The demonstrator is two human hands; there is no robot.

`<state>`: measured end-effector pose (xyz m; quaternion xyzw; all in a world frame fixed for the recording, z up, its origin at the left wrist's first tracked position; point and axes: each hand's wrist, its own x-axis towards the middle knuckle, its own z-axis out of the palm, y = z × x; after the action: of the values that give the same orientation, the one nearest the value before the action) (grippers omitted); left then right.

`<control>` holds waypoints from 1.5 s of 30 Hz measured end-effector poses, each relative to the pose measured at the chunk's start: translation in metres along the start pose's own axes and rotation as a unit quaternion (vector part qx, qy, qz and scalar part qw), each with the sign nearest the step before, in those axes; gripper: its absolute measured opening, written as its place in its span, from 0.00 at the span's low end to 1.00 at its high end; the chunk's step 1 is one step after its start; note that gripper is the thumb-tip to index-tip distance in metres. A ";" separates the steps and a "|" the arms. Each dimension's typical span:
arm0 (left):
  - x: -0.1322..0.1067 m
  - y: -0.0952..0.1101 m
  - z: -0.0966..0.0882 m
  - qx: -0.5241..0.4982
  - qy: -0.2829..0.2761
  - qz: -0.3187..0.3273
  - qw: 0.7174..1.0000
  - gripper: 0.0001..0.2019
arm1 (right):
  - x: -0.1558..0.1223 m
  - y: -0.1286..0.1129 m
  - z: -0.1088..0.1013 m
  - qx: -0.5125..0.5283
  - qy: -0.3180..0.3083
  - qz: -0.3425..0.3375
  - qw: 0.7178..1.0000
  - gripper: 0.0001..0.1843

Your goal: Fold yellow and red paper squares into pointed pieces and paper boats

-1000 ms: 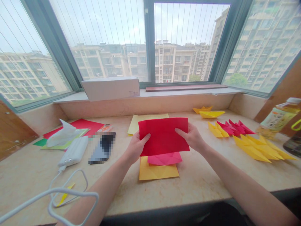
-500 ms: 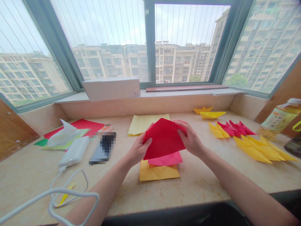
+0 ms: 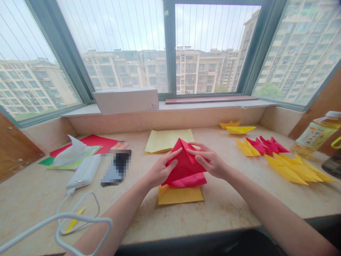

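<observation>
Between my hands is a red sheet of paper, partly folded, with a peak at the top and a flap turned in on its right. My left hand grips its left side, thumb in front and a finger along the sloping edge. My right hand holds the right side, its fingers on the folded flap. Right below the held sheet lies a pinkish-red folded paper, on top of a yellow-orange paper. Behind my hands rests a stack of pale yellow paper.
On the left are a white power bank with a cable, a blurred dark phone, a tissue pack and red paper. Folded yellow boats, red ones and a bottle stand right. A white box sits on the sill.
The red paper's top has been pinched into a narrower peak, with its right side folded inward. My right hand has shifted slightly left and my fingers now lie over the upper edges.
</observation>
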<state>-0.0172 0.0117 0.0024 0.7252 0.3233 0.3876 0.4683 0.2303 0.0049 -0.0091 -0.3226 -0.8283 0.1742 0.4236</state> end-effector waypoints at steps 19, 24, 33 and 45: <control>-0.001 0.002 -0.001 0.061 -0.103 0.027 0.992 0.18 | -0.001 -0.015 0.016 -0.099 0.084 -0.028 0.991 0.19; 0.002 0.005 -0.001 -0.076 0.021 -0.045 0.996 0.25 | 0.006 -0.017 0.006 -0.139 0.250 0.016 0.958 0.22; 0.002 0.001 0.007 -0.115 0.056 -0.008 0.992 0.34 | 0.010 -0.020 0.027 0.321 0.118 0.195 0.919 0.43; -0.012 0.004 0.021 0.026 -0.013 0.073 0.997 0.35 | 0.015 -0.029 0.014 0.412 0.195 0.210 0.865 0.49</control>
<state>-0.0049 -0.0090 -0.0026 0.7638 0.2737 0.4026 0.4237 0.2012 -0.0061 0.0076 -0.3121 -0.4947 0.5180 0.6241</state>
